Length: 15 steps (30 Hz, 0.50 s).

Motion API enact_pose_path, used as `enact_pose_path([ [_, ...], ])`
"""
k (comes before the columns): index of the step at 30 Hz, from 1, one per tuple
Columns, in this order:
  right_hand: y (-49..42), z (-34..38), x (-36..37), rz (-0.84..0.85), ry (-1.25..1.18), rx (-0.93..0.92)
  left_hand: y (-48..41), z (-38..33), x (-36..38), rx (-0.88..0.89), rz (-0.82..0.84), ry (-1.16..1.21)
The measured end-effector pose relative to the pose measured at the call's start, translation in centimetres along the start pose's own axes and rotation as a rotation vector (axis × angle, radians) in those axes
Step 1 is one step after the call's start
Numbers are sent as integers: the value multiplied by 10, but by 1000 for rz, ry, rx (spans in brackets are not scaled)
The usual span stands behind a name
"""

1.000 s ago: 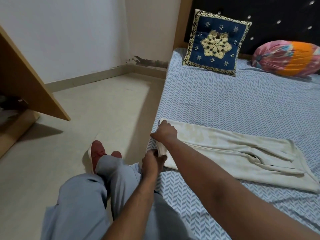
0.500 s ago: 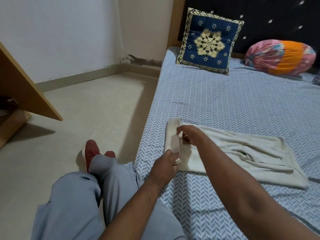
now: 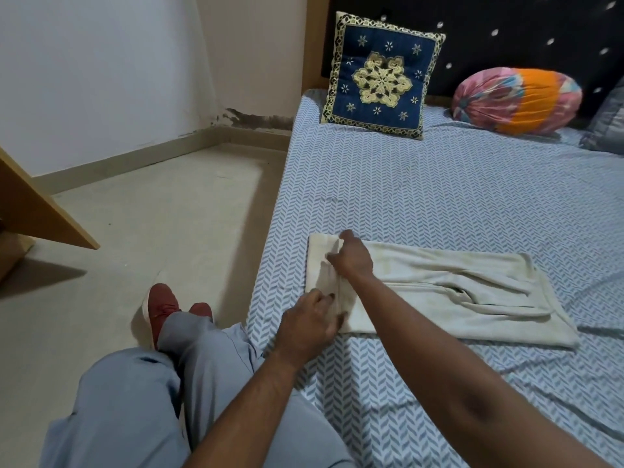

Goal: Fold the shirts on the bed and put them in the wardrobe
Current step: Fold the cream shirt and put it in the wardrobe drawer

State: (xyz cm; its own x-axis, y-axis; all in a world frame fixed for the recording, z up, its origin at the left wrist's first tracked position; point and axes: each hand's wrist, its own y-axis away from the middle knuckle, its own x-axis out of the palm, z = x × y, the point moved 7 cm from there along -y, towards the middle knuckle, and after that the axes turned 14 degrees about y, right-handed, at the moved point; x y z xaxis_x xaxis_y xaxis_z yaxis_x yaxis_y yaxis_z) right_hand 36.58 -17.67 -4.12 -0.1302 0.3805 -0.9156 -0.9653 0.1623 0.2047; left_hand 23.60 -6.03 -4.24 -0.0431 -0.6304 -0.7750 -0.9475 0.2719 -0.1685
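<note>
Head view: left hand [image 3: 307,320] and right hand [image 3: 353,260] each seem to pinch the cream shirt [image 3: 439,292] on the bed [image 3: 439,197].

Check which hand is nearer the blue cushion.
Right. The right hand sits on the shirt toward the blue cushion; the left hand is at the shirt's near edge, farther back.

Loose pale blue-grey trousers [image 3: 128,400] here, plain soft fabric with a few creases, sitting just left of the bed [image 3: 439,197]. Sticking out of the cuffs, further left of the bed, is a pair of brick-red shoes [image 3: 160,307] (one shows a white sole edge). Forearms [image 3: 439,349] are bare all the way to the frame edge, and the left hand [image 3: 307,324] and right hand [image 3: 351,258] are bare too.
</note>
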Motion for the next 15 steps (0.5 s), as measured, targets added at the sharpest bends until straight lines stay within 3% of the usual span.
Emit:
enact_pose_path([
  [2, 4, 16, -1, -41, -49, -188, 1, 15, -4, -89, -58, 23],
  [4, 10, 26, 5, 67, -154, -326, 2, 30, 4, -172, 44, 37],
  [7, 13, 24, 17, 269, -311, -349, 6, 39, 8, -203, 75, 78],
  [9, 8, 22, 21, 344, -252, -310, 8, 38, 7, -199, 48, 89],
  [11, -4, 23, 17, 304, -83, -266, 9, 39, 7, -242, 24, 102],
  [15, -16, 29, 18, 277, 278, -174, 11, 49, 4, -594, -62, 240],
])
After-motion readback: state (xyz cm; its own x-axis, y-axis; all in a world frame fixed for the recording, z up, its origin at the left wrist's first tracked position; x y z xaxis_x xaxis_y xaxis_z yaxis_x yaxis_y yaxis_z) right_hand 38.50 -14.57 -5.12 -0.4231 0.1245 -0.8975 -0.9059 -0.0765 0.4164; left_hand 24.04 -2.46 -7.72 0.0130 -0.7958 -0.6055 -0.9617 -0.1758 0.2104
